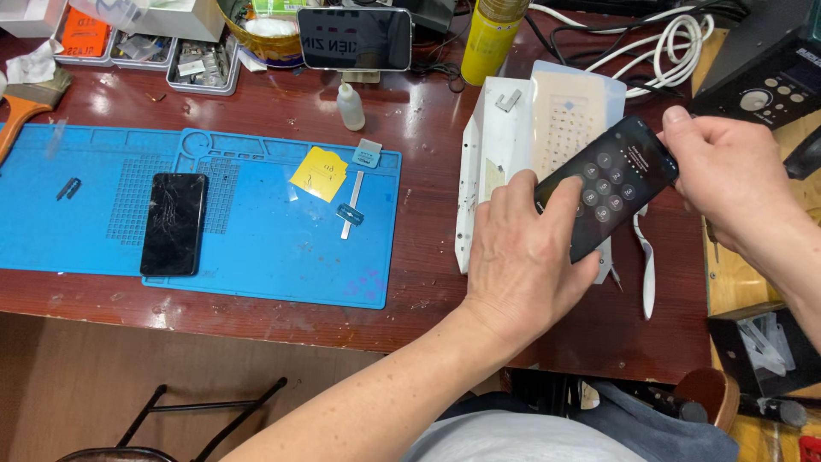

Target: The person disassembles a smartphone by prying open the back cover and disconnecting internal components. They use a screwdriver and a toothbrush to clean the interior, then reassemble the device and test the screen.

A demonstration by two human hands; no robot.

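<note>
My right hand (727,175) grips the top end of a black phone (620,167) whose lit screen shows a round-button keypad. My left hand (522,257) supports the phone's lower end, and its forefinger touches the keypad. The phone is tilted above a white work plate (500,145) on the dark red table. On the blue work mat (256,231) to the left lies a second black phone (174,223) with a cracked screen, face up, apart from both hands.
On the mat lie a yellow note (320,174), a thin metal tool (351,205) and small blue picks. A third phone (355,38) stands on a holder at the back, beside a small squeeze bottle (349,107), a yellow bottle (487,38), parts trays and white cables (676,43). White tweezers (647,274) lie by the plate.
</note>
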